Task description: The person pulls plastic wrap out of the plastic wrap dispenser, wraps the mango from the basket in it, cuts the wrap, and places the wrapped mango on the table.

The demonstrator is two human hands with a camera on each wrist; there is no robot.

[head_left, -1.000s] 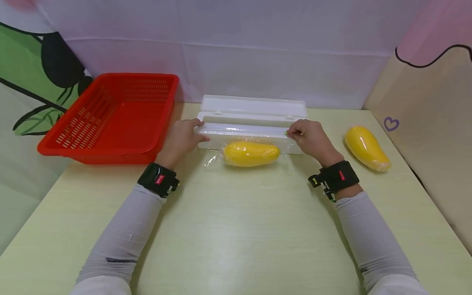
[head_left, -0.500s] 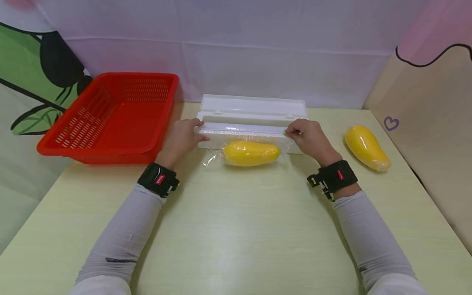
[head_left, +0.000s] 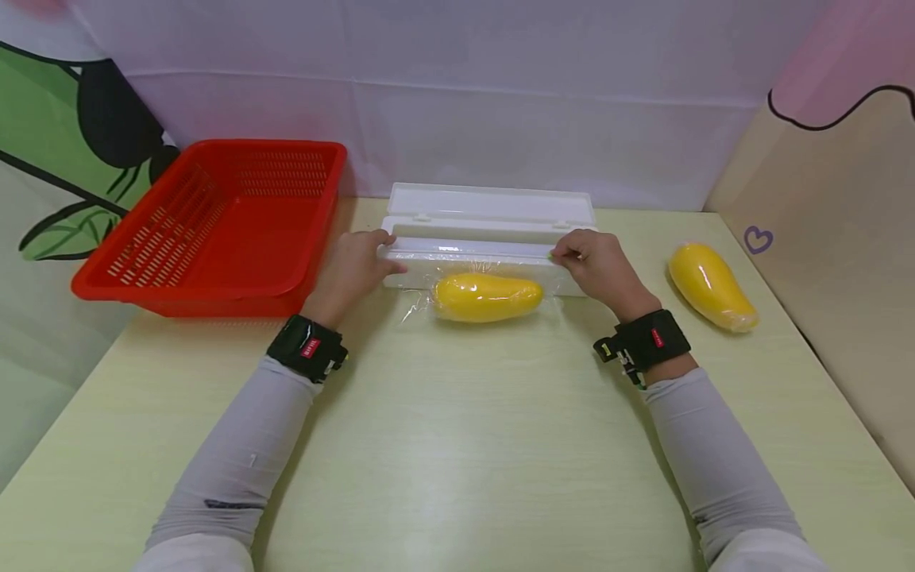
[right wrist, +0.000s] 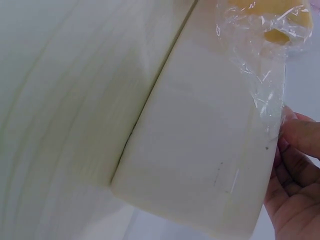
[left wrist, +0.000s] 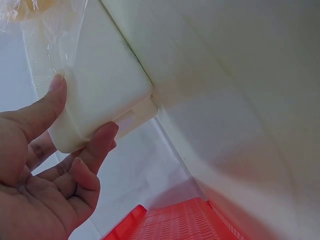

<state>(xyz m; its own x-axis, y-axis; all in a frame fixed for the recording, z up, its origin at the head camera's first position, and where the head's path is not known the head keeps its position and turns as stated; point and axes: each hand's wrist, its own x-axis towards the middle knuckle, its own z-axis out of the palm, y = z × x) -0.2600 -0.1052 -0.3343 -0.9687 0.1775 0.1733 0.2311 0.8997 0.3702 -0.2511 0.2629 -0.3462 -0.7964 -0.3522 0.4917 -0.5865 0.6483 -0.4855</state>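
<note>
A white cling film dispenser [head_left: 418,276] stands at the back of the table with its lid [head_left: 493,205] raised. Against its front lies a yellow mango [head_left: 488,299], with clear film [head_left: 416,304] over it and spreading out at its left. My left hand [head_left: 350,266] grips the dispenser's left end, thumb on the front and fingers around the end in the left wrist view. At the right end of the cutter rail [head_left: 465,249], my right hand [head_left: 606,272] pinches a small green slider [head_left: 551,256]. In the right wrist view its fingers hide the slider beside the film.
A red plastic basket [head_left: 243,274] stands at the back left, close to my left hand. On the right lies a second yellow mango [head_left: 711,286], wrapped in film. A cloth-covered wall [head_left: 465,135] rises behind the table, and a panel [head_left: 822,238] borders its right side.
My right hand has slid very slightly left along the dispenser with the green slider. The left hand and the mango have stayed almost in place.
</note>
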